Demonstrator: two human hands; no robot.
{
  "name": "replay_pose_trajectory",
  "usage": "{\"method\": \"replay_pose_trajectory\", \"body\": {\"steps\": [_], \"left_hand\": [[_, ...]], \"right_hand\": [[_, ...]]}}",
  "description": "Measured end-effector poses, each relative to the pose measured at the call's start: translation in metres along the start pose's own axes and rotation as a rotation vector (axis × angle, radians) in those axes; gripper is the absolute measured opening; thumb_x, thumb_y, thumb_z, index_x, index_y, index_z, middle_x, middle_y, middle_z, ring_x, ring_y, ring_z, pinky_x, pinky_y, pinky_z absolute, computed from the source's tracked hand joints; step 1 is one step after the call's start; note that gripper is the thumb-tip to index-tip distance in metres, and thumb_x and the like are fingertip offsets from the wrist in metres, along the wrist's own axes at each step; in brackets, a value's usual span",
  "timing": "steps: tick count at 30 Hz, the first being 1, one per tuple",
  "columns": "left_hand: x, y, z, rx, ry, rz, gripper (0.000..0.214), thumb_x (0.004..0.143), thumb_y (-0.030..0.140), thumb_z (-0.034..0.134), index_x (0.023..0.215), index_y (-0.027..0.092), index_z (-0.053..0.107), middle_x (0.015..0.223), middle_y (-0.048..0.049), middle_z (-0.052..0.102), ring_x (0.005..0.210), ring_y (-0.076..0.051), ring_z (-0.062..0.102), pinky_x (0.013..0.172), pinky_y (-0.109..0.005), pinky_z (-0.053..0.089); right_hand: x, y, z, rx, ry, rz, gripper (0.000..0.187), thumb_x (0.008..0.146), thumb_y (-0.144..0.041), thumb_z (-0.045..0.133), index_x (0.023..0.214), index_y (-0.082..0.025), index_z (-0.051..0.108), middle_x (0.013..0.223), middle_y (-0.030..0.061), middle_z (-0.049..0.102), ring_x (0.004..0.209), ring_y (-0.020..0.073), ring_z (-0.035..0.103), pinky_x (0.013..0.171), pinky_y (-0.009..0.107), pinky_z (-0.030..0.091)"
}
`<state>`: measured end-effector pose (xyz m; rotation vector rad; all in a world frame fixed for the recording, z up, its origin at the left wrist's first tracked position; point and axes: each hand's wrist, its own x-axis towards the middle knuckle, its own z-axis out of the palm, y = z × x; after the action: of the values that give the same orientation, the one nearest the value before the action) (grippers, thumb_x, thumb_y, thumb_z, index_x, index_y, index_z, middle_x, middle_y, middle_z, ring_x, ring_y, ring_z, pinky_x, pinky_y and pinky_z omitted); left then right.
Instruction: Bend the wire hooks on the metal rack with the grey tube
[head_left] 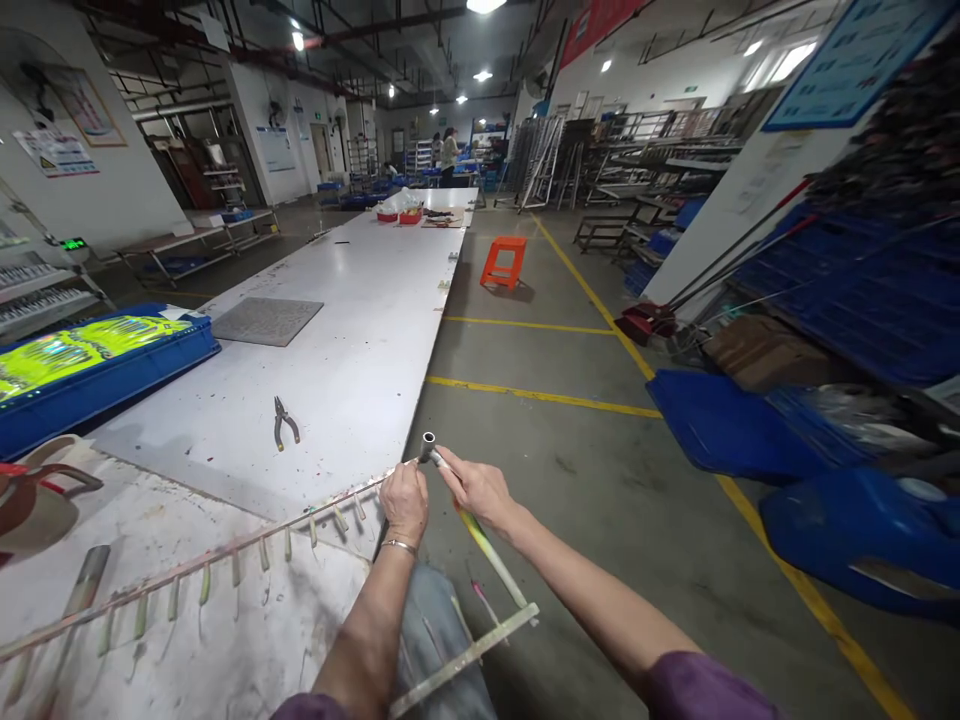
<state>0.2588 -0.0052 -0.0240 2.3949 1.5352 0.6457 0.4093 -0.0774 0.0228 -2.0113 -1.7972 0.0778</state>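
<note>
Both hands meet at the table's right edge. My right hand [478,487] is closed around a metal tube [480,535] with an open round end; the tube runs down to a flat cross bar [465,660] over my lap. My left hand [403,500] is closed at the end of a long paint-stained rack bar [202,568] with several short pegs, close to the tube's open end. What its fingers pinch is hidden. The rack bar lies diagonally across the stained white table [360,330].
Pliers [283,421] lie on the table ahead. A blue crate [90,375] of yellow-green parts sits left, a grey mat [266,320] beyond. An orange stool [504,262] stands on the floor. Blue bins [862,520] and stacked racks line the right. People stand far back.
</note>
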Motion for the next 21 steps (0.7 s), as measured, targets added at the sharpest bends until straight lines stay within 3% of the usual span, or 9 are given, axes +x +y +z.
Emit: {"method": "replay_pose_trajectory", "body": {"steps": [1,4,6,10,12,15,19,21], "left_hand": [[0.000,-0.001,0.000,-0.005,0.003,0.007,0.034,0.107,0.016,0.042,0.114,0.018,0.075,0.102,-0.0133,0.074,0.098,-0.025,0.069,0.085,-0.032,0.048],[-0.001,-0.004,0.003,0.000,0.016,0.024,0.033,0.107,0.016,0.042,0.112,0.018,0.075,0.100,-0.0135,0.075,0.097,-0.024,0.069,0.086,-0.032,0.048],[-0.001,-0.007,0.009,0.014,0.047,0.037,0.032,0.107,0.016,0.043,0.111,0.018,0.075,0.099,-0.0132,0.076,0.095,-0.024,0.069,0.085,-0.032,0.047],[0.000,-0.018,0.026,0.029,0.253,0.140,0.028,0.104,0.015,0.049,0.104,0.018,0.076,0.087,-0.0088,0.075,0.083,-0.023,0.070,0.077,-0.032,0.047],[0.000,-0.022,0.033,0.032,0.365,0.209,0.026,0.103,0.014,0.050,0.098,0.019,0.076,0.081,-0.0067,0.073,0.078,-0.022,0.069,0.074,-0.032,0.046],[0.000,-0.026,0.039,0.046,0.448,0.254,0.025,0.101,0.012,0.052,0.096,0.019,0.076,0.078,-0.0058,0.071,0.075,-0.022,0.068,0.072,-0.031,0.046],[-0.001,-0.026,0.040,0.060,0.465,0.281,0.023,0.099,0.011,0.055,0.101,0.019,0.077,0.080,-0.0059,0.072,0.075,-0.022,0.068,0.072,-0.032,0.046],[-0.001,-0.026,0.040,0.073,0.447,0.284,0.022,0.099,0.011,0.057,0.099,0.019,0.077,0.079,-0.0061,0.071,0.075,-0.022,0.067,0.072,-0.032,0.046]], "right_hand": [[0.000,0.000,-0.001,-0.003,-0.004,-0.004,0.045,0.109,-0.034,0.049,0.146,-0.023,0.073,0.096,0.0094,0.086,0.082,0.0216,0.080,0.069,0.024,0.055],[0.001,-0.001,-0.003,0.071,0.204,-0.002,0.049,0.112,-0.035,0.044,0.152,-0.021,0.068,0.106,0.0113,0.086,0.085,0.0186,0.079,0.076,0.022,0.055],[0.001,-0.002,-0.002,0.085,0.263,0.013,0.050,0.113,-0.036,0.043,0.153,-0.017,0.067,0.106,0.0127,0.086,0.085,0.0185,0.079,0.078,0.022,0.056],[0.003,-0.003,0.002,0.005,-0.003,0.031,0.044,0.110,-0.037,0.051,0.146,-0.026,0.073,0.098,0.0068,0.087,0.084,0.0220,0.082,0.071,0.024,0.056],[0.004,-0.003,0.000,0.036,0.007,0.037,0.045,0.111,-0.039,0.048,0.149,-0.031,0.070,0.109,0.0050,0.087,0.090,0.0222,0.082,0.075,0.025,0.058],[0.005,-0.005,-0.006,0.087,0.128,0.055,0.049,0.113,-0.039,0.042,0.157,-0.030,0.063,0.122,0.0066,0.085,0.100,0.0216,0.082,0.083,0.025,0.059],[0.007,-0.005,-0.013,-0.018,-0.055,0.083,0.045,0.109,-0.037,0.051,0.148,-0.029,0.071,0.105,0.0064,0.087,0.092,0.0242,0.083,0.077,0.026,0.059],[0.007,-0.003,-0.016,0.030,-0.031,0.072,0.043,0.109,-0.038,0.050,0.146,-0.031,0.073,0.107,0.0047,0.087,0.088,0.0227,0.083,0.077,0.027,0.060]]}}
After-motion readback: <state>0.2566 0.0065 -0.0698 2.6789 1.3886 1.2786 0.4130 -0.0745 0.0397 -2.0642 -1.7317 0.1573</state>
